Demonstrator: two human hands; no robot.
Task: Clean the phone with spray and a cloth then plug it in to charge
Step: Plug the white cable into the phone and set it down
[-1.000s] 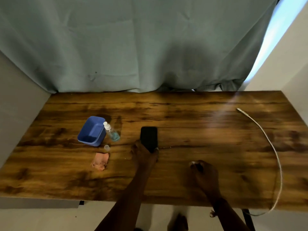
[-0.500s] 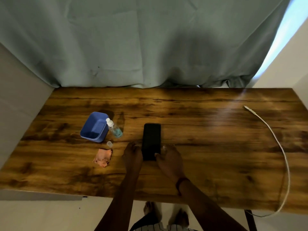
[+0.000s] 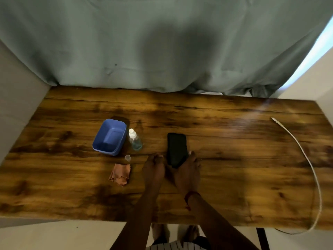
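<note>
A black phone (image 3: 176, 148) lies screen-up near the middle of the wooden table (image 3: 234, 177). My right hand (image 3: 189, 170) grips its near end, fingers along the right edge. Just left of the phone, my left hand (image 3: 155, 166) rests on the table with loosely curled fingers and holds nothing. Further left stands a small clear spray bottle (image 3: 135, 141) with bluish liquid, its loose clear cap (image 3: 127, 157) in front of it. A crumpled orange cloth (image 3: 120, 174) lies nearer the front edge. A white charging cable (image 3: 306, 159) curves along the right side, plug end (image 3: 274, 120) at the far right.
A blue plastic tub (image 3: 110, 137) sits left of the spray bottle. A grey-green curtain (image 3: 162, 42) hangs behind the table, with walls close on both sides. The cable drops over the table's front right corner.
My right hand came from the front right of the table to the phone's near end and took hold of it. My left hand slid off the phone to its left side.
</note>
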